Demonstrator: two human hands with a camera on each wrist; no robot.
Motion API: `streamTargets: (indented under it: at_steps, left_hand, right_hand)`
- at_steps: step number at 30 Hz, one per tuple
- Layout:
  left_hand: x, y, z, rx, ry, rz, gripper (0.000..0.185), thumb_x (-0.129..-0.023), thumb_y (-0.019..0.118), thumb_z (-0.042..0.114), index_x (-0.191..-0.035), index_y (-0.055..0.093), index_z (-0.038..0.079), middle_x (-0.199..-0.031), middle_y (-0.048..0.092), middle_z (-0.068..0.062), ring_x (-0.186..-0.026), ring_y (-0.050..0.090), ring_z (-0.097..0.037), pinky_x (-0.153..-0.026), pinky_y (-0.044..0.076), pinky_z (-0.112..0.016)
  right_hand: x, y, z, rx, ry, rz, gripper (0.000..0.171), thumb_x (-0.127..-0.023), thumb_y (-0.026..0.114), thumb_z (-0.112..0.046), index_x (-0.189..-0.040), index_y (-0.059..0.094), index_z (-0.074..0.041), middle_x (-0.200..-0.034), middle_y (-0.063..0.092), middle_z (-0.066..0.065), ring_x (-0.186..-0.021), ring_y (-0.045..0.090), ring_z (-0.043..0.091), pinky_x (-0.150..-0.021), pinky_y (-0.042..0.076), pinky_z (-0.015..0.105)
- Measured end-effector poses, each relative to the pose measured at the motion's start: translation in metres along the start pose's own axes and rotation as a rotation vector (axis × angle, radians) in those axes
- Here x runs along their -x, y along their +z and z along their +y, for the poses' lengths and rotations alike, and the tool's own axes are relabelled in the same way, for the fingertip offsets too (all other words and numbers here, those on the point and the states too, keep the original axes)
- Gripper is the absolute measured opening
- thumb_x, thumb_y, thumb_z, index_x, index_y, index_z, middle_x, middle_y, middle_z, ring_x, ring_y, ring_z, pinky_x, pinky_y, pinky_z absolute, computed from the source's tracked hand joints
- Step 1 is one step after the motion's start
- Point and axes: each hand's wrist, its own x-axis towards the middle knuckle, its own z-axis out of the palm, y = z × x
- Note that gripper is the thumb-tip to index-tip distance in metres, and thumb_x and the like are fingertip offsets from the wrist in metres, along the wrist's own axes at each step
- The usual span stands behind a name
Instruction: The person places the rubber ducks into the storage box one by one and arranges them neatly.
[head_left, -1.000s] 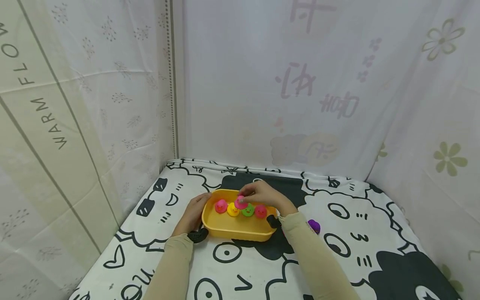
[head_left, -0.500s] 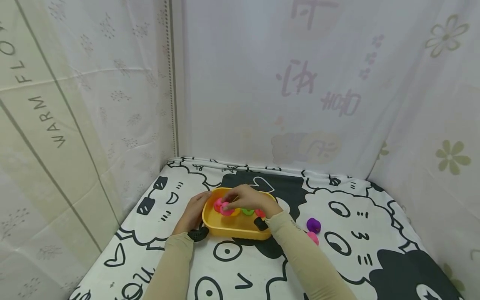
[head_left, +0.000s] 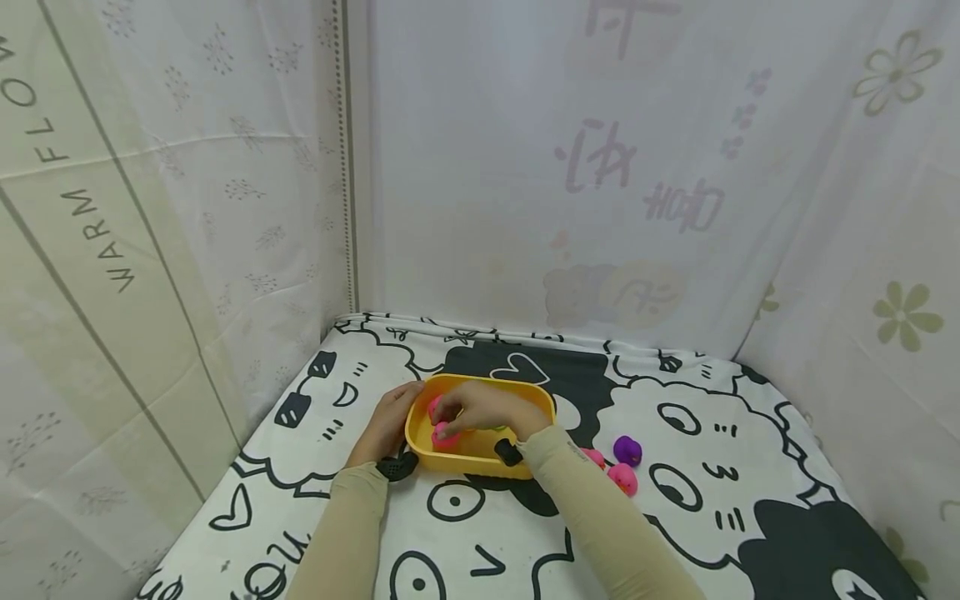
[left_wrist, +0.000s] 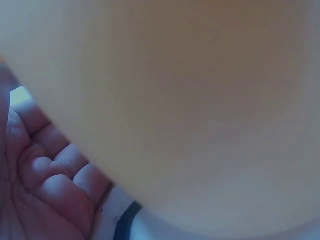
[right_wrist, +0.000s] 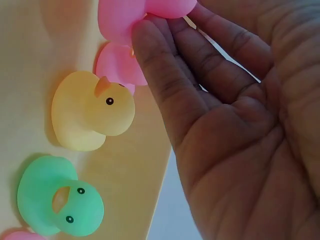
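Observation:
A yellow plastic tray [head_left: 472, 467] sits on the patterned cloth. My left hand [head_left: 390, 421] holds its left end; in the left wrist view the tray's blurred wall covers most of the picture, beside bent fingers [left_wrist: 55, 180]. My right hand [head_left: 491, 407] is over the tray, pinching a pink rubber duck [head_left: 444, 437] at the tray's front left. In the right wrist view a second pink duck [right_wrist: 117, 65], a yellow duck [right_wrist: 90, 110] and a green duck [right_wrist: 60, 195] stand in a row inside. A sliver of another pink duck [right_wrist: 25, 235] shows below them.
Right of the tray, on the cloth [head_left: 480, 542], lie a purple duck [head_left: 627, 450] and a pink duck [head_left: 622, 479]. Another pink one [head_left: 595, 457] is partly hidden by the right sleeve [head_left: 600, 500]. White curtains [head_left: 510, 167] hang behind and at both sides.
My right hand has carried the pink duck from above the row leftward and down to the tray's front left. The left hand keeps its hold on the tray.

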Motion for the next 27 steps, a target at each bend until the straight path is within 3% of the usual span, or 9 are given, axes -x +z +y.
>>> streamTargets:
  at_steps: [19,27]
  left_hand:
    - [0.005,0.000,0.006,-0.010,0.002,-0.008,0.053,-0.095,0.051,0.052,-0.130,0.058,0.013,-0.130,0.059,-0.008,-0.110,0.059,-0.019,-0.092,0.056,-0.028]
    - [0.004,-0.001,0.002,-0.034,-0.012,-0.006,0.057,-0.091,0.052,0.059,-0.129,0.058,0.017,-0.131,0.059,-0.006,-0.117,0.057,-0.022,-0.097,0.055,-0.030]
  right_hand:
    - [-0.020,0.003,-0.001,-0.002,0.026,-0.093,0.017,-0.083,0.076,-0.028,-0.097,0.070,-0.021,-0.089,0.066,-0.009,-0.083,0.059,0.010,-0.077,0.053,0.019]
    - [-0.020,0.004,0.003,-0.012,0.022,-0.103,0.024,-0.083,0.076,-0.029,-0.103,0.070,-0.017,-0.091,0.067,-0.010,-0.086,0.061,0.008,-0.079,0.053,0.017]
